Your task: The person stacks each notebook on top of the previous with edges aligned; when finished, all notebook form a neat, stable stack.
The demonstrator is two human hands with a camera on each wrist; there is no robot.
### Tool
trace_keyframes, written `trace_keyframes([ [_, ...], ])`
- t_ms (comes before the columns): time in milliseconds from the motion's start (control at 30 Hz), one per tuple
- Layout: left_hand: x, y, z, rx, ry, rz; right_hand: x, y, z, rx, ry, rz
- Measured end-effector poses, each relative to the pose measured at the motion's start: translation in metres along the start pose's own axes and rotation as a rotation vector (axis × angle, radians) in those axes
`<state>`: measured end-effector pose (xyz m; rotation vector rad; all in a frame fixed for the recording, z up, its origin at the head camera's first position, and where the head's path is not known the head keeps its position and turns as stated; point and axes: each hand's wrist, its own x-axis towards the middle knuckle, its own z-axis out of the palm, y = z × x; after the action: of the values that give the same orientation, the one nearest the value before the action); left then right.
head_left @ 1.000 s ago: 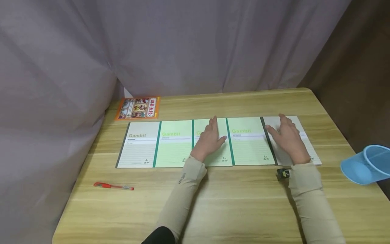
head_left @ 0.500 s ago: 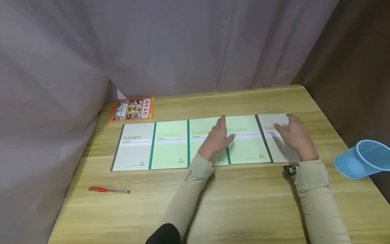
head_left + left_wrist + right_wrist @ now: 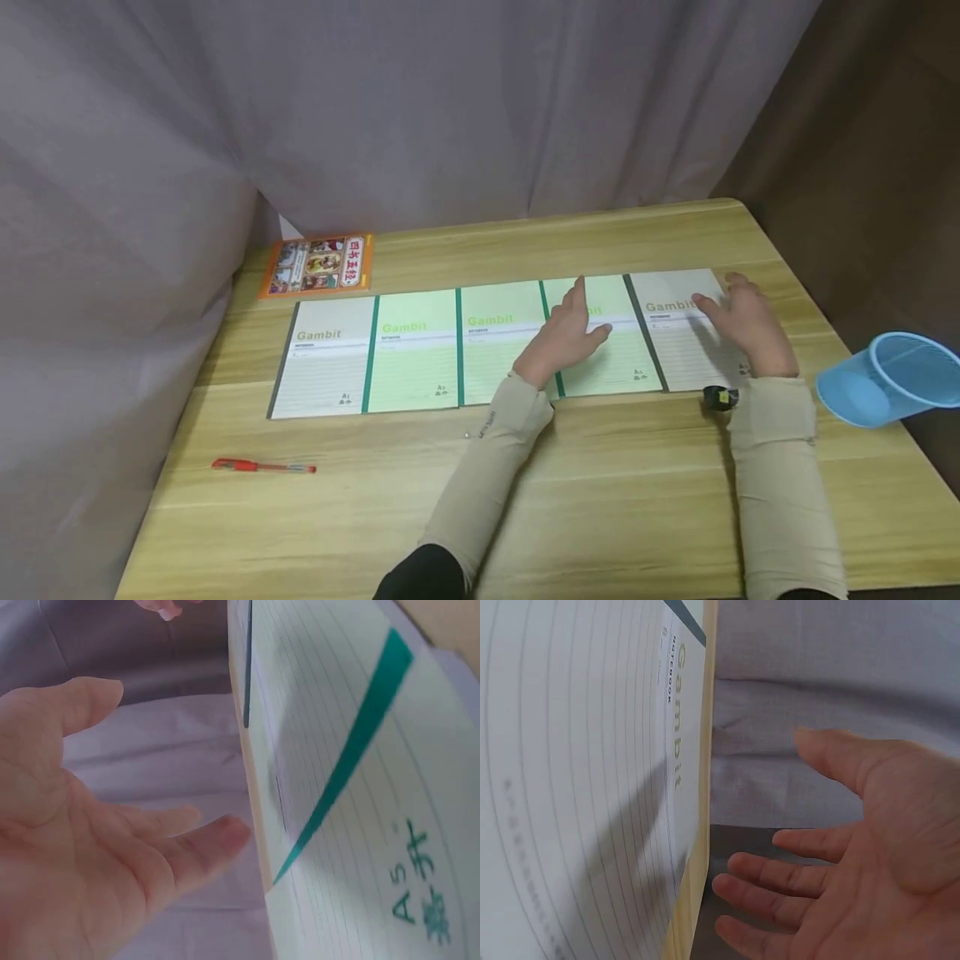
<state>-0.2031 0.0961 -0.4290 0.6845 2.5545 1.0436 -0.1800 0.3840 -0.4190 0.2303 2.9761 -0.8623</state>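
Several Gambit notebooks lie flat in one row, edge to edge, with a white notebook [image 3: 318, 379] at the left end, green ones between, and another white notebook [image 3: 678, 354] at the right end. My left hand [image 3: 558, 340] is over the rightmost green notebook [image 3: 618, 362], fingers straight and thumb spread, holding nothing. Over the right edge of the last white notebook is my right hand [image 3: 750, 327], also empty with its fingers extended. In the left wrist view, a gap shows between the left fingertips [image 3: 234, 832] and the covers. The right wrist view shows the right palm [image 3: 900, 847] facing the notebook.
An orange picture-covered book [image 3: 363, 283] lies at the back left of the wooden table [image 3: 600, 508]. A red pen [image 3: 262, 466] is near the left front. A blue cup-shaped container [image 3: 855, 387] stands at the right edge. Grey curtains [image 3: 420, 108] hang behind the table.
My left hand has moved right, from the middle green notebook to the rightmost green one. The right hand has shifted right to the last notebook's edge. The head view has turned slightly.
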Motion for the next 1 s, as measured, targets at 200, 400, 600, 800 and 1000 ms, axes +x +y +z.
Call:
trace_keyframes([
  [200,0.007,0.010,0.008,-0.054,-0.011,0.001,-0.002,0.005,-0.006,0.015,-0.020,0.023],
  [400,0.014,0.025,0.023,-0.104,-0.044,-0.007,-0.004,0.011,-0.006,0.011,-0.047,0.069],
  [600,0.018,0.038,0.036,-0.125,-0.049,-0.018,-0.008,0.020,-0.006,0.030,-0.065,0.128],
  [800,0.022,0.041,0.048,-0.150,-0.047,-0.034,-0.009,0.026,-0.007,0.013,-0.093,0.161],
  [1000,0.025,0.042,0.053,-0.180,-0.022,-0.059,-0.006,0.022,-0.004,0.037,-0.112,0.201],
])
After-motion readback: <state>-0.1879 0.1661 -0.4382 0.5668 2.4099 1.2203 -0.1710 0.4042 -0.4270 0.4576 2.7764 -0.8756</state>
